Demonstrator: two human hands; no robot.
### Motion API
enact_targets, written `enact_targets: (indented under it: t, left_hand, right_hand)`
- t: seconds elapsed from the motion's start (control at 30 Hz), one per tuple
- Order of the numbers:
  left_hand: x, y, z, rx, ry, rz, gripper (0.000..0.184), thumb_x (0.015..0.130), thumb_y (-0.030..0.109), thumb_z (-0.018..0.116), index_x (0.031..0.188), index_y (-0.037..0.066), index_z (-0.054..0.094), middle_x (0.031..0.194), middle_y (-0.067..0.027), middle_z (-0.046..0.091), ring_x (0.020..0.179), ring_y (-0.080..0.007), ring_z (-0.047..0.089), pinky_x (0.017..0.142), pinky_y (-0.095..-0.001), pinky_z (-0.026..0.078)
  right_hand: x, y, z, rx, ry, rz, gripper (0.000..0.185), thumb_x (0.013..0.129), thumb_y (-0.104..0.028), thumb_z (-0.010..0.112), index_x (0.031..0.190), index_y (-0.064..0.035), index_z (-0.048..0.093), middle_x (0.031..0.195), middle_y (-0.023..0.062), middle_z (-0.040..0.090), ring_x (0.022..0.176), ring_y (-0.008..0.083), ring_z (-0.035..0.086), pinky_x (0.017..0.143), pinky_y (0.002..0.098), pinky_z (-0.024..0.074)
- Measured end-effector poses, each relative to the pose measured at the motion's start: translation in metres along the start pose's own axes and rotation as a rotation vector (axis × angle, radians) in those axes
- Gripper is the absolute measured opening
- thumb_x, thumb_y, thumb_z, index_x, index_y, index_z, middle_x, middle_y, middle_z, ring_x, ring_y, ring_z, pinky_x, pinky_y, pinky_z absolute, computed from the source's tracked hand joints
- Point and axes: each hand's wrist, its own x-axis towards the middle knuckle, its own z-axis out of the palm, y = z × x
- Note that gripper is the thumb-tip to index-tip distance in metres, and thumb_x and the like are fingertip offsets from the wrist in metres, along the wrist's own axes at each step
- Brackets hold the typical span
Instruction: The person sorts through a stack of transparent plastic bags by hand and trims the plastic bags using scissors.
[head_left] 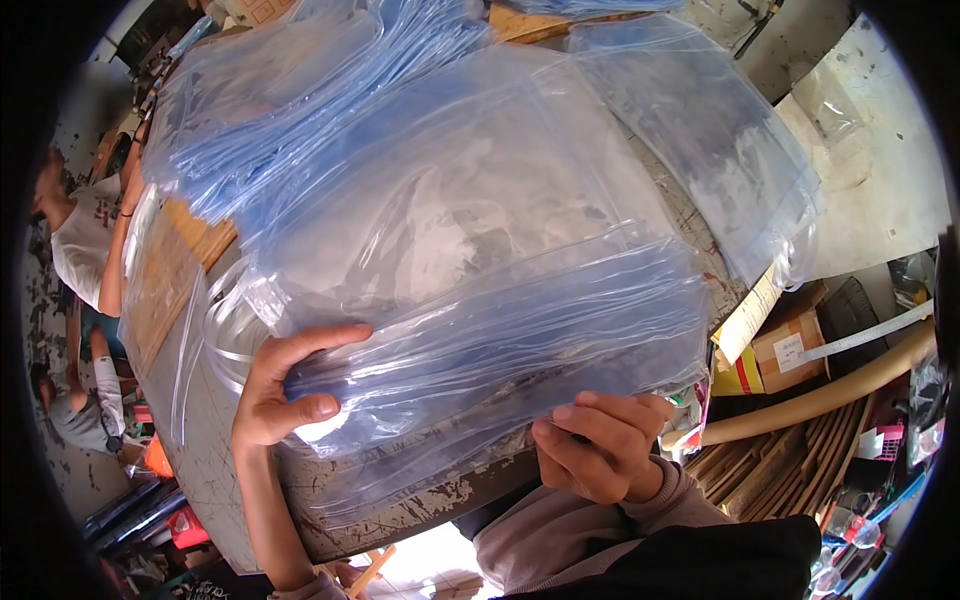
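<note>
A thick stack of clear, bluish plastic bags (520, 310) lies on the worn table in front of me, its layered edges fanned toward me. My left hand (283, 385) grips the stack's left end, thumb on the near side and index finger stretched over the top. At the front edge, my right hand (603, 440) has its fingers curled and pinched at the border of a lower clear bag (430, 455). The exact spot between thumb and fingers is partly hidden.
More bag piles (330, 120) lie at the back, with another bag pile (700, 130) at the right. The scratched table edge (420, 515) runs before me. Cardboard boxes (790, 350) and flat cardboard sheets (780, 460) stand at right. Other people (95, 240) are at left.
</note>
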Motion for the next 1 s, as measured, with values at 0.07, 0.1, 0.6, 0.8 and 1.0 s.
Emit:
enact_targets:
  t: [0.07, 0.1, 0.6, 0.8, 1.0]
  left_hand:
    - [-0.0002, 0.0003, -0.0002, -0.005, -0.007, -0.016, 0.062, 0.067, 0.034, 0.072, 0.114, -0.004, 0.059, 0.112, -0.0146, 0.063, 0.103, -0.0228, 0.06, 0.092, -0.0296, 0.04]
    - [0.0, -0.0005, 0.0005, -0.012, 0.002, 0.0, 0.061, 0.067, 0.033, 0.072, 0.114, -0.004, 0.059, 0.111, -0.0146, 0.063, 0.102, -0.0226, 0.06, 0.091, -0.0294, 0.041]
    - [0.0036, -0.0023, -0.0014, 0.058, -0.038, 0.076, 0.063, 0.069, 0.041, 0.069, 0.114, -0.002, 0.059, 0.113, -0.0156, 0.062, 0.107, -0.0271, 0.058, 0.094, -0.0342, 0.042]
    - [0.0038, -0.0016, 0.0036, 0.011, 0.036, 0.026, 0.059, 0.078, 0.047, 0.06, 0.109, -0.003, 0.061, 0.107, -0.0153, 0.063, 0.101, -0.0244, 0.06, 0.091, -0.0328, 0.042]
    - [0.0032, -0.0044, -0.0006, -0.013, -0.037, 0.072, 0.049, 0.084, 0.036, 0.058, 0.117, -0.002, 0.057, 0.115, -0.0144, 0.061, 0.106, -0.0236, 0.058, 0.091, -0.0312, 0.042]
  right_hand:
    - [0.0008, 0.0001, 0.0002, 0.003, -0.009, -0.002, 0.011, 0.073, -0.014, 0.068, 0.08, -0.0214, 0.07, 0.096, -0.0087, 0.062, 0.089, 0.0082, 0.057, 0.08, 0.0267, 0.0303]
    - [0.001, 0.0001, 0.0007, 0.003, -0.003, -0.004, 0.011, 0.072, -0.013, 0.068, 0.08, -0.0213, 0.069, 0.096, -0.0082, 0.062, 0.088, 0.0081, 0.057, 0.078, 0.0263, 0.0302]
    - [0.0086, 0.0009, 0.0046, -0.15, -0.067, -0.007, 0.007, 0.074, -0.021, 0.061, 0.081, -0.0186, 0.061, 0.103, 0.0035, 0.066, 0.111, 0.023, 0.041, 0.088, 0.0282, 0.0336]
    - [0.0099, 0.0006, 0.0025, -0.166, -0.09, -0.045, 0.008, 0.073, -0.016, 0.058, 0.081, -0.0183, 0.058, 0.108, 0.0049, 0.062, 0.113, 0.0245, 0.04, 0.093, 0.0322, 0.0317]
    - [0.0051, 0.004, -0.0004, -0.116, -0.113, -0.071, 0.01, 0.071, -0.015, 0.059, 0.08, -0.0179, 0.059, 0.111, 0.0024, 0.06, 0.111, 0.0226, 0.044, 0.088, 0.0316, 0.0331]
